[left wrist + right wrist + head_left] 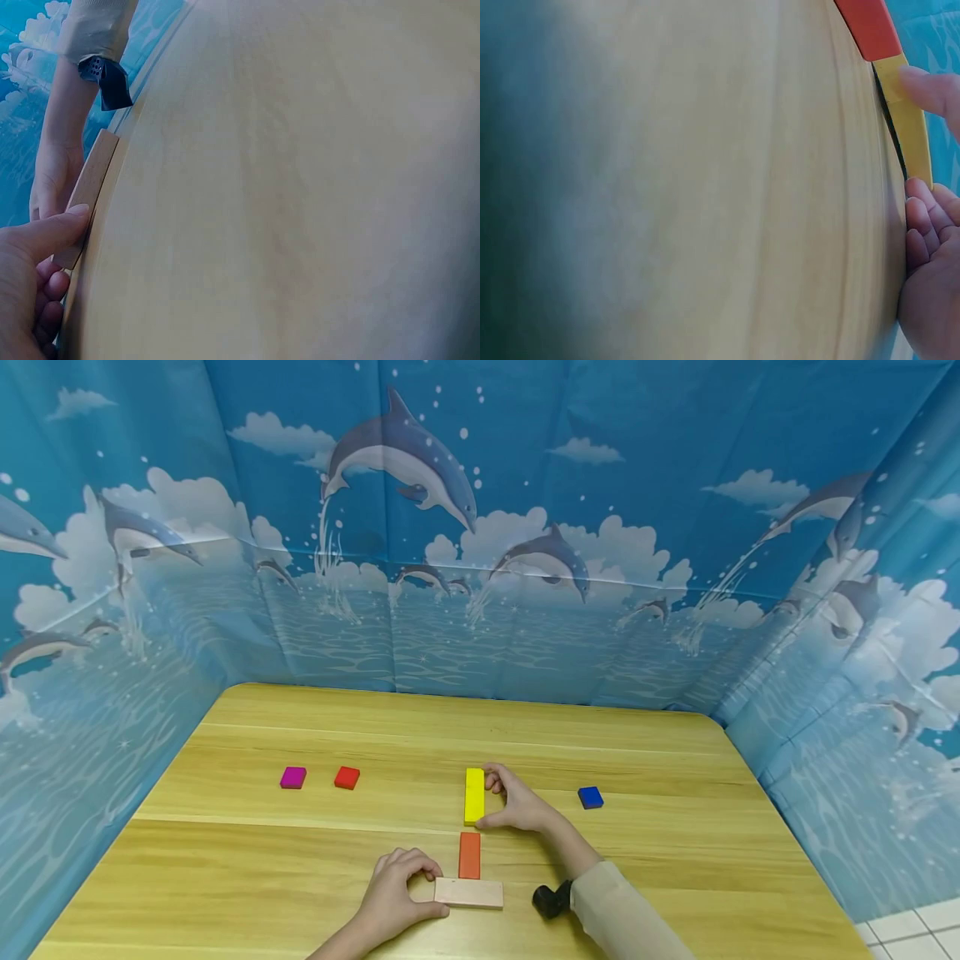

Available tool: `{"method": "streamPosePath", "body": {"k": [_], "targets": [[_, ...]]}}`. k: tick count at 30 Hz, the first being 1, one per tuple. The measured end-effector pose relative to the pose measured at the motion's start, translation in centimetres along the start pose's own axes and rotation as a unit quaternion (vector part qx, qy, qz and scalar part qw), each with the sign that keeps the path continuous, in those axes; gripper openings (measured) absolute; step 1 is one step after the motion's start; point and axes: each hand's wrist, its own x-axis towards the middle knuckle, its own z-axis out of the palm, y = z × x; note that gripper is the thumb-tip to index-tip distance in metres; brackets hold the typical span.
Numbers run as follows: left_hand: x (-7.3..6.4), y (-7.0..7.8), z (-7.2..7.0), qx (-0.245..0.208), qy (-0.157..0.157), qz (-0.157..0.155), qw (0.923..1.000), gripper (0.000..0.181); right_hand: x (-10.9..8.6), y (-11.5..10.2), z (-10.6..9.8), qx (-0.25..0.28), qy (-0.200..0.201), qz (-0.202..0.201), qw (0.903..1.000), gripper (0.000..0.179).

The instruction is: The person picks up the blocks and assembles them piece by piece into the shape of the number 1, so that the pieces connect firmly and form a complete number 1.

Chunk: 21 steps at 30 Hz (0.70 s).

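Note:
A plain wooden block (474, 894) lies crosswise on the table near me. My left hand (395, 893) grips its left end between thumb and fingers; in the left wrist view the thumb (56, 231) presses on the wood. Just beyond it, an orange-red block (469, 855) lies lengthwise, its near end at the wooden block. Farther out is a yellow block (474, 796), in line with the orange-red one. My right hand (517, 804) holds the yellow block from the right, with thumb (934, 91) toward its near end and fingers around the far end.
To the far left lie a purple square block (293, 777) and a red square block (347, 777). A blue square block (591, 797) sits right of my right hand. A black wrist camera (551, 900) sticks out from the right sleeve (626, 910). A dolphin-print curtain (480, 635) surrounds the table.

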Motion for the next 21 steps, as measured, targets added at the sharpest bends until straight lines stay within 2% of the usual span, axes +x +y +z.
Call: {"method": "streamPosePath", "body": {"k": [6, 13, 21], "targets": [[0.0, 0.1, -0.1, -0.004, -0.001, -0.004, 1.0000, 0.035, 0.4, 1.7, 0.3, -0.044, 0.006, 0.021, 0.9988, 0.084], [0.0, 0.2, -0.1, -0.004, 0.005, 0.002, 1.0000, 0.035, 0.5, 2.0, 0.3, -0.029, -0.002, 0.015, 0.9995, 0.087], [-0.1, 0.3, -0.1, -0.005, 0.004, 0.003, 1.0000, 0.035, 0.5, 2.1, 0.2, -0.047, 0.000, 0.007, 0.9989, 0.067]]}}
